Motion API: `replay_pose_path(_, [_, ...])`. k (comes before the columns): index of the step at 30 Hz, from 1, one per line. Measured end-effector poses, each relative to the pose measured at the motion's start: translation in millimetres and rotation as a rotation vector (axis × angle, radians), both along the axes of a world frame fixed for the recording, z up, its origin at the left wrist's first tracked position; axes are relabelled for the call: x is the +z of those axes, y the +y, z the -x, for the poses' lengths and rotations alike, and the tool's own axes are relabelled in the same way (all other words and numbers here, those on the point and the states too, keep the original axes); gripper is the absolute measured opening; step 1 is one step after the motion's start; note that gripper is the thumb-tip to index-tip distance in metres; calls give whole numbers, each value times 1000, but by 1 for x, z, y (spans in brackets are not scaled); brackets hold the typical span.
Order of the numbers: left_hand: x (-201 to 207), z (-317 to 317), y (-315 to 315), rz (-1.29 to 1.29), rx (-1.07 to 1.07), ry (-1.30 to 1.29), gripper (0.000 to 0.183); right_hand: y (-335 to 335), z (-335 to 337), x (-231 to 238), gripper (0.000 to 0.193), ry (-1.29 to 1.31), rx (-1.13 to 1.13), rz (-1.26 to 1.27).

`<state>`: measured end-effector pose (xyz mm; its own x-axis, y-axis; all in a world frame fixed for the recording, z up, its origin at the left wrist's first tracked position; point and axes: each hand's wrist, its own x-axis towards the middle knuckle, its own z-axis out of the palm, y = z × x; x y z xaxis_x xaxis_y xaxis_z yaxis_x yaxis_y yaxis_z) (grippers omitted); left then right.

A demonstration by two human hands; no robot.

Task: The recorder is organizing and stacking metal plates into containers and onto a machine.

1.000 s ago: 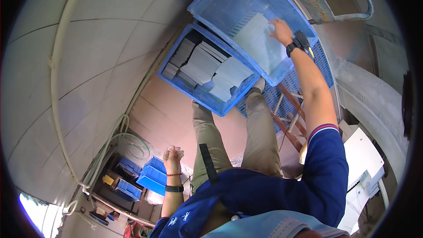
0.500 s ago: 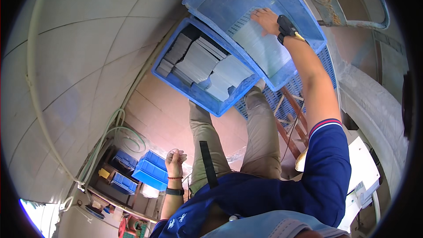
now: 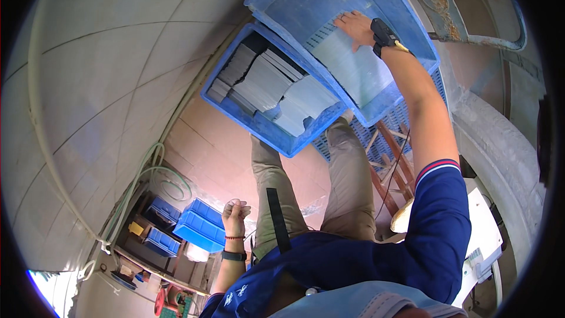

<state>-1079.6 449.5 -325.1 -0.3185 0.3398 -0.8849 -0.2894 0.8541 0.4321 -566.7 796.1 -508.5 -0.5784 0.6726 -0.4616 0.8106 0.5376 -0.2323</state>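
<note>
My right hand (image 3: 355,28) lies with fingers spread on pale, translucent flat pieces (image 3: 348,62) inside the larger blue crate (image 3: 406,35) at the top. A black device is strapped to that wrist. My left hand (image 3: 235,218) hangs low beside my left leg, its fingers curled in, and I see nothing in it. It wears a red bracelet and a dark wristband. Left of the larger crate, a second blue crate (image 3: 247,119) holds stacks of grey flat pieces (image 3: 268,85); several lean against one another.
Blue bins (image 3: 200,224) sit on a shelf at lower left, near a coiled green hose (image 3: 170,179). A tiled wall (image 3: 106,65) rises on the left. Brown wooden bars (image 3: 394,159) stand right of my legs. A rusty metal frame (image 3: 438,0) is at upper right.
The view has shifted very slightly. My right hand stays on the pale pieces, and my left hand keeps its curled pose.
</note>
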Motion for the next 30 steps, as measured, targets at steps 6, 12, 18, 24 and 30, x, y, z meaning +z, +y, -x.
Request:
replay_pose_path(6, [-3,-6,5,6,-3,9,7,5,-2,-1,87,9,-2,4])
replay_pose_path(12, [-6,-12,8,4,-15,-5,7,12,6,-12,85,65,-12,-130])
replay_pose_path(18, [-1,-12,10,2,-3,-1,6,15,26,2,77,-91,15,-196])
replay_pose_path(24, [-5,-9,9,26,4,10,7,7,26,-25,53,-152,2,-312])
replay_pose_path(30, [-9,-12,12,23,13,-7,7,4,19,-41,56,-119,35,-298])
